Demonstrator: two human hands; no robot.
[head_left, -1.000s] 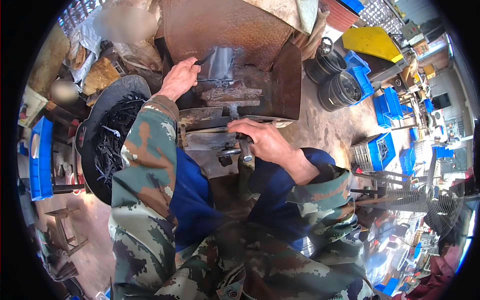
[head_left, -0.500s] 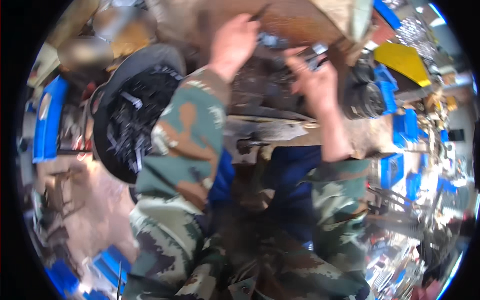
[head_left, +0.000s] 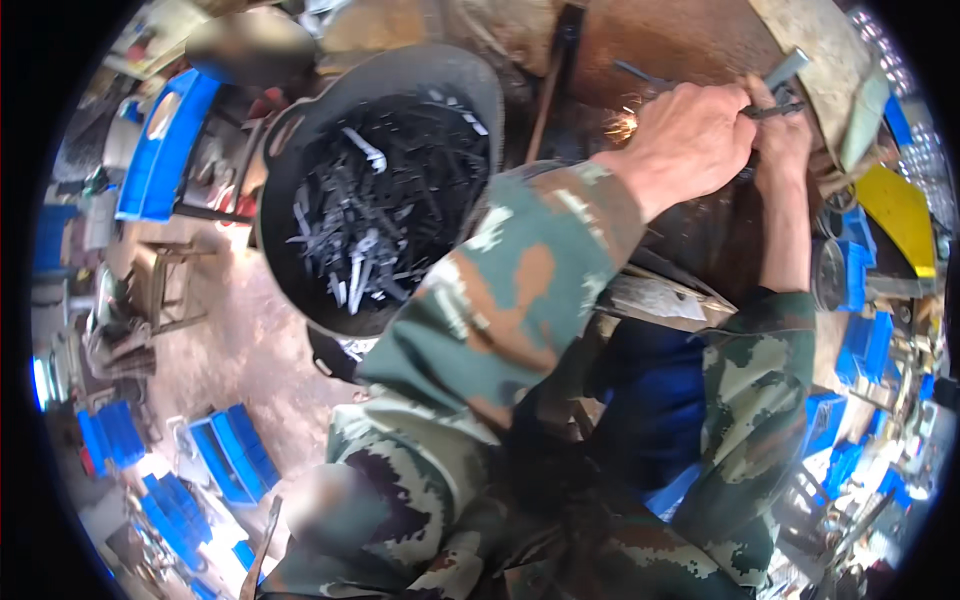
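Observation:
At the upper right, my left hand (head_left: 690, 140) is closed at the near end of a thin dark metal piece (head_left: 775, 110). Beside it my right hand (head_left: 783, 145) has its fingers wrapped round a flat grey metal bar (head_left: 787, 68), whose end sticks up past the fingers. The dark piece crosses in front of the right hand's fingers, so the two hands nearly touch. Bright orange sparks (head_left: 622, 124) show just left of my left hand, over the brown work surface (head_left: 690, 45). A slim dark metal piece (head_left: 640, 72) lies behind that hand.
Left of my arm stands a black tub (head_left: 285, 240) heaped with dark metal pieces (head_left: 400, 190), a few of them shiny. Blue bins (head_left: 235, 455) stand on the floor at the left. A yellow panel (head_left: 895, 220) and more blue bins (head_left: 865, 348) are at the right.
The view has shifted left, so the tub shows more fully. My left hand has crossed rightward to meet my right hand; they were apart before. Sparks have appeared.

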